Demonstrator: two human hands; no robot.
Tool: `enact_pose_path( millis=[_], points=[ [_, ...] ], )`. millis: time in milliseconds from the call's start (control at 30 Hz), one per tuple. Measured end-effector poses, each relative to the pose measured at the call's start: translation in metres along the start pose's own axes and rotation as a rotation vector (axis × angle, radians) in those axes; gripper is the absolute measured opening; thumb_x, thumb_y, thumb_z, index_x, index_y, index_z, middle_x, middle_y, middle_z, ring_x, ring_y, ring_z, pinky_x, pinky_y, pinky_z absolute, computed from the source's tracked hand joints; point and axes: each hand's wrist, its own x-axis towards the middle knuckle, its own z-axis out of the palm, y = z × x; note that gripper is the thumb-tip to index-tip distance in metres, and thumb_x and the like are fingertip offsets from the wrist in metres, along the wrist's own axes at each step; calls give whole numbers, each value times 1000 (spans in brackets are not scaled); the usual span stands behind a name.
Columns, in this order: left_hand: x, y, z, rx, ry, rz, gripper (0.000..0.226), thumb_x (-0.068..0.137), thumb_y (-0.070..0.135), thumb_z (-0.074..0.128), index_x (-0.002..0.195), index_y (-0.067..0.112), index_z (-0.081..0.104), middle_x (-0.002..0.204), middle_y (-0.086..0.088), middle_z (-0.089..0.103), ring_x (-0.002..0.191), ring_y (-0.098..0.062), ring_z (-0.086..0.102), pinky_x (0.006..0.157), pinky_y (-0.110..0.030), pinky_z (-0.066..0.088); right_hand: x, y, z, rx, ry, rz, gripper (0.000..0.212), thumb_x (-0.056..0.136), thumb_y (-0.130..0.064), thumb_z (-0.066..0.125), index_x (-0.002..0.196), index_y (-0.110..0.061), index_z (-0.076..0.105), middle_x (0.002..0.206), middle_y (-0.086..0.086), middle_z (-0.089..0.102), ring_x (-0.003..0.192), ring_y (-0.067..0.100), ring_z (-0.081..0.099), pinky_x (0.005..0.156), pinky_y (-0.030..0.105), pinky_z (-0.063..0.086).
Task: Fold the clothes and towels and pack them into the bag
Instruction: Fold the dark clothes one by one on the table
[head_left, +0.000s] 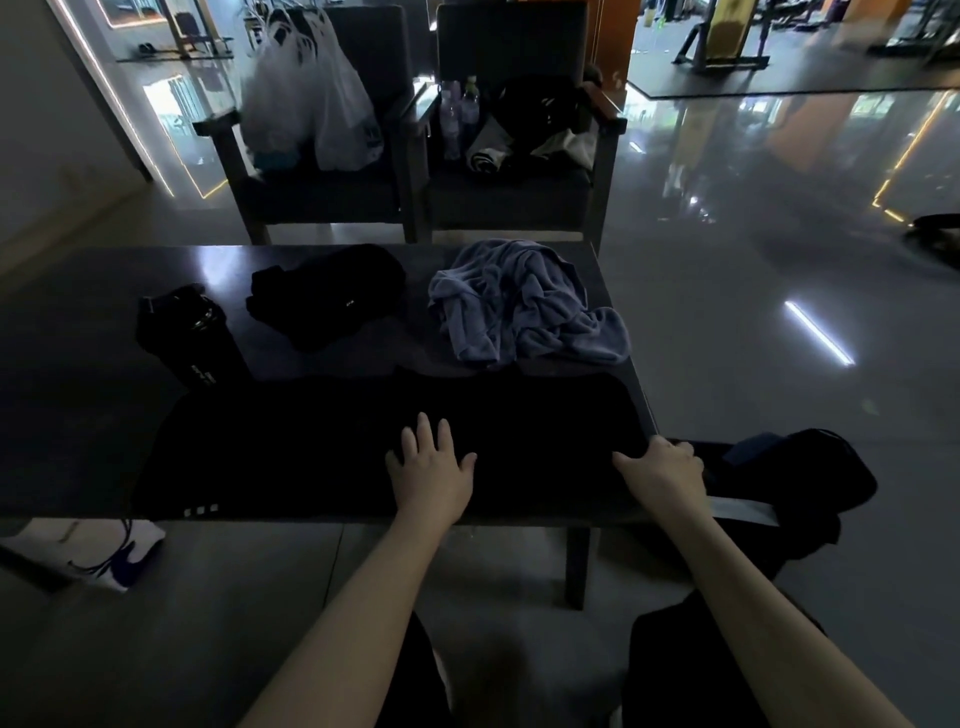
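The black garment (311, 452) lies flat along the counter's (104, 322) near edge; our left hand (431, 475) presses it, fingers (425, 428) straight, our right hand (662, 475) grips its right edge. Soft, light, floppy, we reckon: grip corners.

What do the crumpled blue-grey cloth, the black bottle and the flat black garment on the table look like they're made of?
Crumpled blue-grey cloth: likely terry or microfibre towelling; matte, with soft thick folds.
Black bottle: probably hard plastic; glossy highlights on its lid.
Flat black garment: thin matte fabric, lying smooth; too dark to tell the weave.
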Motion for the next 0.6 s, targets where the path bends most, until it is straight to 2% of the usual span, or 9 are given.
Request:
enact_pose_path(
  millis=[67,167,233,300,400,467,533,600],
  points=[
    [0,0,0,10,4,-3,66,100,51,23,153,16,4,160,-11,-3,145,-31,3,115,-52,16,-1,-3,1,97,-38,-5,50,86,-35,60,123,-3,49,123,20,50,110,35,52,85,38,46],
    [1,1,0,14,-6,-13,66,100,50,23,153,16,4,160,-11,-4,145,-32,2,115,-52,15,-1,-7,1,202,-104,34,32,83,-19,61,108,1,57,95,15,61,89,31,60,69,32,45],
    [1,2,0,18,-14,-18,66,100,50,24,153,16,4,160,-11,-4,145,-32,2,114,-52,16,0,-8,-1,291,-151,78,22,83,-14,61,98,2,59,79,11,59,80,28,60,67,34,47],
    [0,2,-1,21,-12,-16,66,100,50,24,153,16,4,160,-11,-2,145,-32,3,113,-52,17,2,-7,-1,439,-168,101,21,83,-11,60,100,2,59,83,13,62,78,27,61,68,36,51],
    [-1,2,0,24,8,-10,66,99,51,25,152,15,7,159,-11,0,144,-32,6,112,-52,19,5,-7,2,707,-95,85,23,84,-11,58,105,-3,58,95,12,63,81,23,59,62,28,48],
    [-2,2,0,19,16,-8,67,99,52,25,152,15,8,159,-12,2,144,-32,7,112,-52,20,5,-11,6,938,-108,136,34,81,-18,63,110,-1,58,99,13,65,87,26,63,75,38,55],
    [-1,2,-1,6,15,-5,69,98,55,24,152,15,9,159,-12,3,143,-32,7,111,-52,20,5,-13,14,1104,-143,194,44,78,-25,71,115,-6,59,104,13,67,93,31,65,86,48,54],
    [-2,2,-1,-6,18,-2,71,97,58,24,152,16,10,159,-12,4,143,-32,8,110,-51,20,1,-20,16,1130,-102,173,43,77,-20,73,116,-7,59,107,13,66,96,31,64,89,46,53]
  ],
)
